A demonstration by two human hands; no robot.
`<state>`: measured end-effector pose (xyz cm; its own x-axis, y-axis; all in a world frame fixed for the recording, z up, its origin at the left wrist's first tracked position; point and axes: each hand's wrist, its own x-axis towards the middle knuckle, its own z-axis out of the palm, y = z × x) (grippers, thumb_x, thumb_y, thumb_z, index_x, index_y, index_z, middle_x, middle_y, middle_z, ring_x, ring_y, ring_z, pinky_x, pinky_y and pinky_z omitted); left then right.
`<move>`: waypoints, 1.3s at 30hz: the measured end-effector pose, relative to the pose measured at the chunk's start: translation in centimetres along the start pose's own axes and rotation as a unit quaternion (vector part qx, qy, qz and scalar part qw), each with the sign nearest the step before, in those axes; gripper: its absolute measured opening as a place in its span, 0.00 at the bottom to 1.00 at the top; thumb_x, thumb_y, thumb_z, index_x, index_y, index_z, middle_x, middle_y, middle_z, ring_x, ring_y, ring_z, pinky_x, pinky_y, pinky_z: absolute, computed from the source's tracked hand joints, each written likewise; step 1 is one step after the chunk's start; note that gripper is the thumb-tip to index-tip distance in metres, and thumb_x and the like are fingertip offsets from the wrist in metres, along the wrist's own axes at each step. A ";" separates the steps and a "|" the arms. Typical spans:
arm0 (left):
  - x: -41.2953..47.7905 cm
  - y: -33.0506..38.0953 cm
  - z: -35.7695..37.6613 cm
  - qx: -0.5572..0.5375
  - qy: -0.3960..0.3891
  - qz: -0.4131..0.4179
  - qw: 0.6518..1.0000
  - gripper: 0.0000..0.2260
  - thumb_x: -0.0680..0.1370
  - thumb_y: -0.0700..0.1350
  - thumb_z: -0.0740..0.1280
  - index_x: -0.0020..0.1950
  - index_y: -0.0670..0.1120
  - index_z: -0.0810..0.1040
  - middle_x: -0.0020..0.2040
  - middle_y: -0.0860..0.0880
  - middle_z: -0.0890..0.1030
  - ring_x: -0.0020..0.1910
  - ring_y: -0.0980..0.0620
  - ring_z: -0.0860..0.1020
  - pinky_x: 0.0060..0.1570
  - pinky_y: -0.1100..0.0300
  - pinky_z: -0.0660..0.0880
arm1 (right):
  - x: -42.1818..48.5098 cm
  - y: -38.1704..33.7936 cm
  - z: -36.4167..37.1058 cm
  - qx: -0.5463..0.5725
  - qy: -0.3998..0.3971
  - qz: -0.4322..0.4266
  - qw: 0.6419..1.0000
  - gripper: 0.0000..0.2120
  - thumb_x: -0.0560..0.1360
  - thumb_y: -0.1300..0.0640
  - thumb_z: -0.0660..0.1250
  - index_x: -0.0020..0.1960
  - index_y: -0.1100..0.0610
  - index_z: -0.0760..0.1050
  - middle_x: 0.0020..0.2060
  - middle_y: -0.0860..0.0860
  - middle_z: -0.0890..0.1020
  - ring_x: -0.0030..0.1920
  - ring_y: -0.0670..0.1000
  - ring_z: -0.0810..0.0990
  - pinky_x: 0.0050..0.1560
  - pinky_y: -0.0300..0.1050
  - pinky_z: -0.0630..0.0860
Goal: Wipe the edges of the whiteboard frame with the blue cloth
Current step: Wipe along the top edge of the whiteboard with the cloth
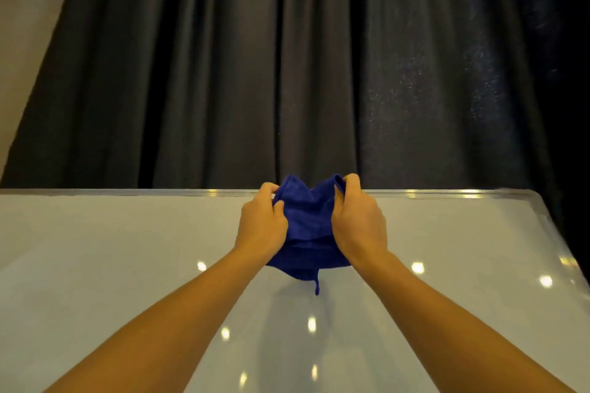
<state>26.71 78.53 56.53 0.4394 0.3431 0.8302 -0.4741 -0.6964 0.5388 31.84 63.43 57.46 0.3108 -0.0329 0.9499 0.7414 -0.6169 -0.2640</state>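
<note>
A dark curtain (287, 57) hangs behind the whiteboard (111, 265), whose frame (127, 192) runs left to right just beyond my knuckles. I hold the blue cloth (306, 220) bunched between both hands, left hand (262, 226) and right hand (359, 226) each pinching an upper corner shut. Both sit equally near the top edge; open rail stretches either way, farther leftward.

Two bare forearms enter from the lower corners — no sleeves in view on either, no watch, no bracelet or band at the wrists. Left hand (261, 226) and right hand (359, 223) ungloved; no rings visible on the fingers that show. Nails short, unpainted as far as can be told.
</note>
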 end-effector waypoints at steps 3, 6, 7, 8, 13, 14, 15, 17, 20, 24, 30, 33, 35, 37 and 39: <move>2.9 -3.1 -1.0 0.048 -0.015 0.057 0.997 0.06 0.82 0.45 0.60 0.56 0.47 0.74 0.51 0.45 0.81 0.47 0.47 0.79 0.47 0.49 0.79 | 0.9 -1.4 3.5 -0.089 0.034 -0.038 0.995 0.09 0.83 0.46 0.54 0.50 0.51 0.63 0.42 0.51 0.79 0.36 0.57 0.78 0.34 0.56 0.77; 5.6 -6.5 -1.6 0.147 -0.009 0.111 0.983 0.07 0.80 0.47 0.61 0.54 0.46 0.74 0.52 0.45 0.79 0.51 0.46 0.75 0.49 0.50 0.76 | 1.0 -2.1 7.3 -0.194 0.017 -0.031 0.980 0.16 0.80 0.42 0.59 0.62 0.51 0.64 0.52 0.53 0.76 0.41 0.56 0.79 0.33 0.50 0.73; 6.2 -7.5 -1.5 0.192 -0.008 0.132 0.972 0.08 0.80 0.48 0.61 0.56 0.46 0.74 0.55 0.46 0.78 0.54 0.46 0.73 0.52 0.51 0.75 | 0.8 -1.9 8.2 -0.229 -0.004 -0.016 0.973 0.22 0.79 0.41 0.61 0.67 0.51 0.62 0.56 0.54 0.74 0.46 0.56 0.79 0.37 0.51 0.76; 6.8 -8.5 -1.4 0.224 -0.010 0.146 0.964 0.10 0.80 0.49 0.60 0.58 0.46 0.74 0.57 0.46 0.77 0.56 0.46 0.72 0.55 0.52 0.73 | 0.6 -1.5 9.1 -0.263 -0.014 -0.005 0.965 0.26 0.78 0.39 0.62 0.70 0.50 0.61 0.59 0.56 0.73 0.51 0.57 0.78 0.43 0.51 0.78; 9.7 -12.9 -0.5 0.244 -0.048 0.154 0.956 0.14 0.82 0.50 0.57 0.65 0.46 0.71 0.66 0.46 0.73 0.64 0.46 0.70 0.64 0.53 0.68 | -0.9 -2.2 12.9 -0.327 0.093 -0.070 0.938 0.27 0.69 0.53 0.77 0.64 0.52 0.69 0.59 0.61 0.75 0.55 0.63 0.75 0.51 0.60 0.76; 10.0 -13.2 -0.3 0.245 -0.044 0.165 0.954 0.13 0.82 0.50 0.57 0.63 0.46 0.72 0.66 0.46 0.73 0.64 0.46 0.70 0.63 0.53 0.68 | -0.9 -2.8 13.5 -0.314 0.108 -0.086 0.939 0.29 0.67 0.56 0.80 0.62 0.51 0.69 0.58 0.61 0.74 0.56 0.63 0.73 0.51 0.62 0.78; 10.2 -13.4 -0.2 0.242 -0.033 0.182 0.953 0.12 0.81 0.49 0.58 0.61 0.46 0.73 0.65 0.45 0.73 0.63 0.46 0.70 0.62 0.53 0.68 | -0.9 -3.6 14.0 -0.310 0.104 -0.095 0.940 0.30 0.64 0.57 0.82 0.60 0.51 0.69 0.59 0.60 0.73 0.57 0.62 0.70 0.50 0.63 0.79; 10.9 -13.7 0.1 0.228 -0.006 0.214 0.950 0.09 0.80 0.47 0.59 0.57 0.45 0.74 0.63 0.45 0.73 0.61 0.46 0.71 0.60 0.52 0.68 | -0.8 -5.0 15.0 -0.347 0.079 -0.101 0.929 0.29 0.59 0.55 0.84 0.54 0.52 0.74 0.61 0.59 0.72 0.60 0.62 0.66 0.53 0.63 0.78; 12.2 -13.5 0.3 0.230 0.002 0.244 0.942 0.09 0.80 0.48 0.58 0.56 0.45 0.73 0.61 0.45 0.73 0.59 0.45 0.72 0.59 0.50 0.67 | -0.5 -6.5 15.4 -0.388 0.055 -0.100 0.915 0.17 0.64 0.55 0.81 0.49 0.54 0.79 0.60 0.57 0.77 0.62 0.62 0.69 0.57 0.60 0.72; 14.1 -12.2 0.4 0.243 -0.018 0.263 0.934 0.10 0.80 0.49 0.59 0.57 0.46 0.72 0.59 0.46 0.75 0.56 0.43 0.74 0.57 0.49 0.67 | -0.8 -9.3 15.8 -0.380 -0.006 -0.060 0.923 0.24 0.73 0.54 0.73 0.67 0.55 0.71 0.69 0.57 0.72 0.74 0.63 0.60 0.71 0.59 0.58; 17.4 -10.5 -0.7 0.125 -0.108 0.243 0.956 0.05 0.78 0.49 0.63 0.48 0.49 0.70 0.44 0.47 0.79 0.40 0.46 0.77 0.44 0.48 0.75 | 0.6 -12.0 16.5 -0.062 0.041 -0.112 0.991 0.23 0.72 0.67 0.66 0.66 0.66 0.70 0.64 0.62 0.75 0.64 0.61 0.73 0.60 0.50 0.71; 18.9 -11.2 -0.9 0.086 -0.139 0.207 0.965 0.04 0.79 0.49 0.64 0.49 0.50 0.75 0.46 0.47 0.82 0.44 0.46 0.79 0.46 0.46 0.77 | 2.1 -9.0 17.8 -0.070 -0.042 0.006 0.997 0.23 0.81 0.60 0.57 0.75 0.61 0.61 0.75 0.57 0.65 0.76 0.58 0.60 0.75 0.50 0.60; 19.2 -12.2 -1.1 0.064 -0.131 0.201 0.969 0.06 0.80 0.50 0.63 0.48 0.49 0.76 0.45 0.46 0.82 0.44 0.45 0.79 0.47 0.45 0.78 | 2.0 -5.9 18.3 -0.202 -0.085 -0.032 0.975 0.28 0.83 0.50 0.52 0.80 0.58 0.52 0.80 0.56 0.54 0.80 0.57 0.48 0.79 0.53 0.46; 19.3 -13.9 -1.2 0.108 -0.100 0.205 0.968 0.11 0.81 0.53 0.59 0.45 0.49 0.75 0.44 0.44 0.82 0.43 0.43 0.79 0.44 0.47 0.76 | 1.9 -3.4 18.2 -0.268 -0.087 -0.072 0.957 0.32 0.82 0.41 0.48 0.81 0.55 0.49 0.80 0.56 0.51 0.80 0.58 0.44 0.78 0.55 0.42; 19.5 -16.4 -2.0 0.210 -0.066 0.199 0.955 0.16 0.81 0.57 0.56 0.44 0.48 0.75 0.45 0.43 0.82 0.44 0.41 0.78 0.41 0.51 0.73 | 2.6 -1.7 17.6 -0.292 -0.083 -0.070 0.950 0.34 0.81 0.38 0.47 0.81 0.53 0.47 0.81 0.56 0.50 0.80 0.58 0.43 0.78 0.55 0.40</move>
<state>41.57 97.88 64.21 0.3933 -0.0641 0.9172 -0.2873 -0.9562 0.0564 41.81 78.24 57.48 0.3584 0.1769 0.9166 0.3416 -0.9386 0.0476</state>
